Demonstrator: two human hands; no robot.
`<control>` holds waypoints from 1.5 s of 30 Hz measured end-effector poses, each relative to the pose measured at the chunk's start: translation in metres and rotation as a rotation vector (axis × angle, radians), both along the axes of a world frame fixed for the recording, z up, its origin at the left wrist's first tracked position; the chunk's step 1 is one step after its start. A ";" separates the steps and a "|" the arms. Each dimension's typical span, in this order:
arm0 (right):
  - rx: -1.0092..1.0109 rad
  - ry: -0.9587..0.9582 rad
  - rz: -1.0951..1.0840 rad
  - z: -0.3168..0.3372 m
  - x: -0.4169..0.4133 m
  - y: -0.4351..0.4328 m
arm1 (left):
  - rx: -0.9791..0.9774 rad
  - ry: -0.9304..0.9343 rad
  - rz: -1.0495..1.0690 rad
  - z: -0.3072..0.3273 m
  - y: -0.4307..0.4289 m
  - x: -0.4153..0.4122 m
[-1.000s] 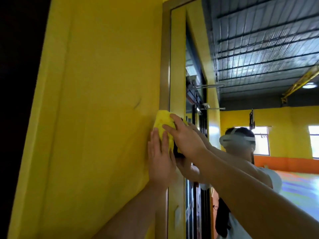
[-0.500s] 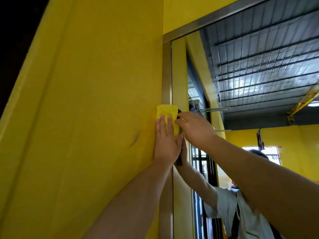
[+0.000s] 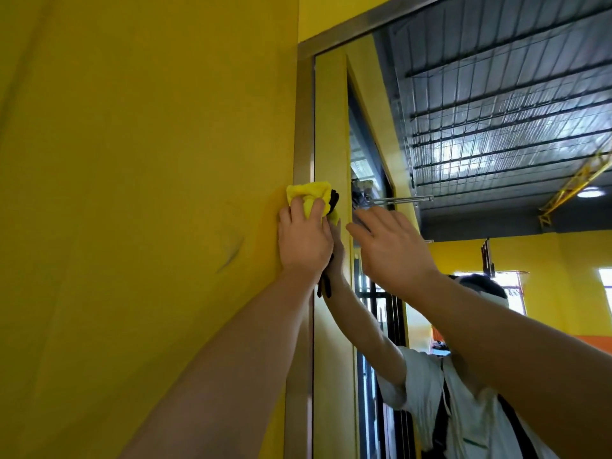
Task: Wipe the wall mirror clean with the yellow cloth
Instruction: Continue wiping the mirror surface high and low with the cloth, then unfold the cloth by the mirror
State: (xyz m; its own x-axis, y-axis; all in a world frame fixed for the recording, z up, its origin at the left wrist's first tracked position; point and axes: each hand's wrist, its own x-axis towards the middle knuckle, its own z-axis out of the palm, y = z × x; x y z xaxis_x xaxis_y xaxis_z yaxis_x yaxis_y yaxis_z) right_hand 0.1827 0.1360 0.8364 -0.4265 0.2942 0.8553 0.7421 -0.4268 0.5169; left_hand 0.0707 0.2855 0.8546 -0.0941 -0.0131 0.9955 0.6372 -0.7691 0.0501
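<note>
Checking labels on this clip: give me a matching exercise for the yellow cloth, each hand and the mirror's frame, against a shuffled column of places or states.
Column one
1 yellow cloth
2 left hand
3 right hand
4 mirror frame

Column two
A grey metal strip beside the yellow wall
B fingers spread, holding nothing
C bunched against the frame's upright
D pressing on the cloth

Pairs: 1-C, 2-D, 3-B, 4-A
</note>
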 end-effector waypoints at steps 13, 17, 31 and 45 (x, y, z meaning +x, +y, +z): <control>-0.255 0.106 0.304 -0.254 -0.029 -0.028 | -0.111 0.187 0.038 -0.316 -0.015 -0.016; -0.446 0.214 0.309 -0.399 -0.018 -0.027 | -0.159 0.293 0.019 -0.448 -0.021 -0.024; -0.736 0.366 0.445 -0.791 -0.021 -0.051 | -0.396 0.284 -0.035 -0.792 -0.044 -0.031; -0.906 0.552 0.362 -0.945 -0.015 -0.104 | -1.117 0.825 -0.074 -1.035 -0.084 -0.068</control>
State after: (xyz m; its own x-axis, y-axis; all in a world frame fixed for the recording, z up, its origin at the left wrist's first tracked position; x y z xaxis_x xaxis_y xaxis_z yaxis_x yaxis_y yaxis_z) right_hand 0.1680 0.0324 -0.1089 -0.2417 0.8397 0.4863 0.9697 0.2275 0.0890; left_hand 0.0032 0.2017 -0.1802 0.5538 0.7963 0.2432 0.7431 -0.6045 0.2871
